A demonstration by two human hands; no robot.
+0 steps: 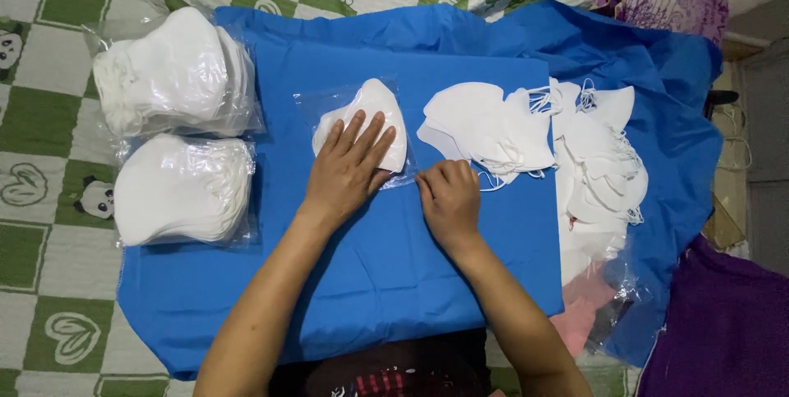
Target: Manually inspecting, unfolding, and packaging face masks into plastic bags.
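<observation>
- Folded white mask [374,117] inside a clear plastic sleeve [316,105], lying near the middle of the blue cloth [386,282]
- Left hand [345,168] pressed flat on the mask and sleeve, fingers stretched and spread, gripping nothing
- Right hand [448,196] just beside it at the sleeve's lower right edge, fingers curled under; hard to tell for certain whether pinching the plastic
- Loose heap of white masks [485,130] just right of the sleeve, ear loops trailing
- Longer row of overlapping masks [604,159] further right, running down to a crumpled clear wrapper [612,298]
- Two full clear packs of white masks at the cloth's left edge, upper pack [173,72] above lower pack [181,191], close together
- Green and white quilt with panda prints [49,60] under everything
- Purple fabric [723,331] at lower right, well apart from both hands
</observation>
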